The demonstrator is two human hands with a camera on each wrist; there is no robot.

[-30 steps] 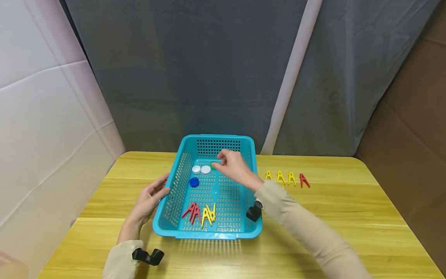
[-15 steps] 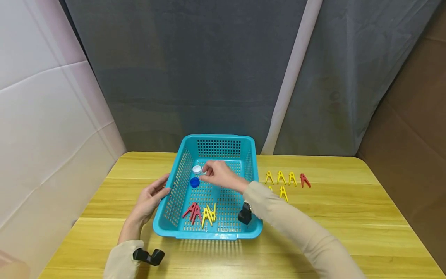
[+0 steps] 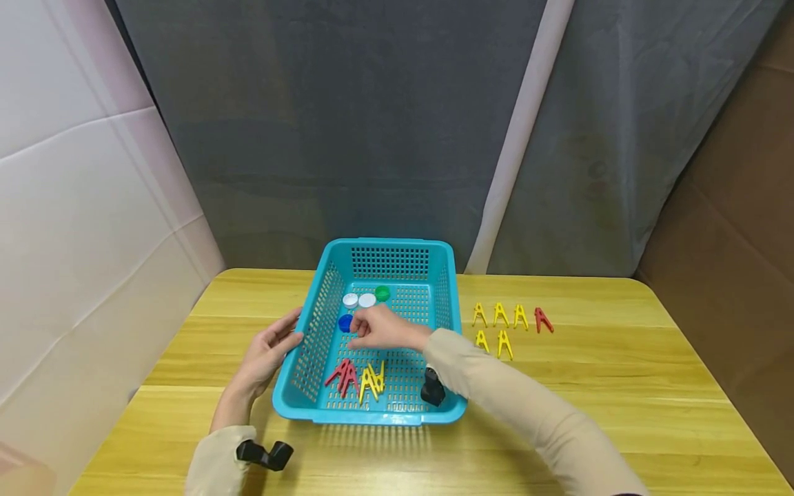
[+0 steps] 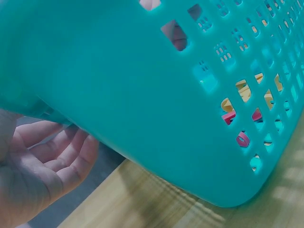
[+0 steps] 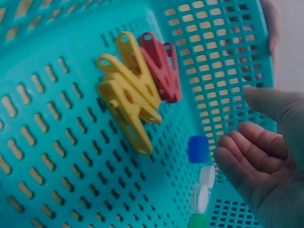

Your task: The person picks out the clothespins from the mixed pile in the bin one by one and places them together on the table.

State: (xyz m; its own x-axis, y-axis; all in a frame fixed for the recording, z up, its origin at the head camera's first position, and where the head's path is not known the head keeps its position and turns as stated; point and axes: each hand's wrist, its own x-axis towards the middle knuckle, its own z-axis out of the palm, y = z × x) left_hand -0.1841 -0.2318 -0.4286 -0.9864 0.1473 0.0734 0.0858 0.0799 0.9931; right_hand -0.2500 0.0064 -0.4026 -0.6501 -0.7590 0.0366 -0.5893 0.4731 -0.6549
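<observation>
I saw the left hand (image 3: 265, 353) pinch the turquoise basket (image 3: 372, 417) by its rim on the bench (image 3: 595, 399); inside, the right hand (image 3: 386, 327) hung just beside a blue cap (image 3: 344, 323), thumb spread from loosely bent fingers.

No lettering, labels, brands, numbers or signs readable in any view.

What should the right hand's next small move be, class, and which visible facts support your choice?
Probably, the right hand should gently pinch the blue bottle cap. It holds nothing, its thumb stands apart from its fingers, and that cap lies close to its fingertips. The left hand grips the rim of the teal basket, which should help steady it.
</observation>
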